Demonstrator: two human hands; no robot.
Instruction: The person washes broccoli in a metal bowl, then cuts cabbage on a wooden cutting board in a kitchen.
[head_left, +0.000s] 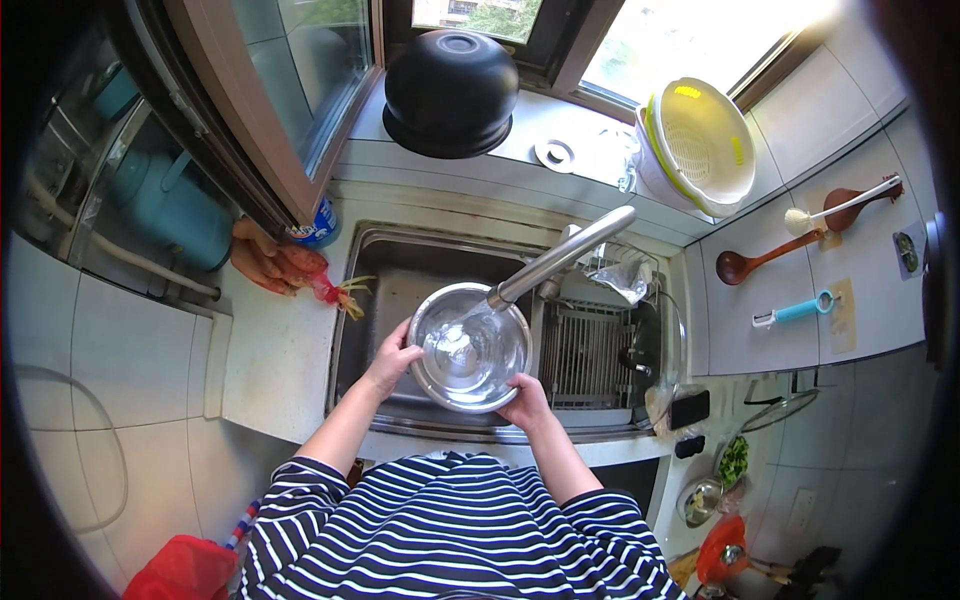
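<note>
Both of my hands grip a round stainless steel bowl (471, 349) over the left sink basin. My left hand (394, 358) holds its left rim, thumb over the edge. At the lower right of the rim is my right hand (526, 402), also gripping it. The end of a metal faucet spout (559, 259) reaches over the bowl, and water runs from it into the bowl. Clear water lies inside, its surface stirred. Beneath the bowl is the stainless steel sink basin (386, 300).
Right of the basin stands a dish rack (589, 352). A red net bag of root vegetables (289, 262) lies on the left counter beside a blue container (319, 225). On the sill rest an upturned black pot (451, 94) and a yellow-and-white colander (701, 146). A ladle (765, 259) hangs on the right wall.
</note>
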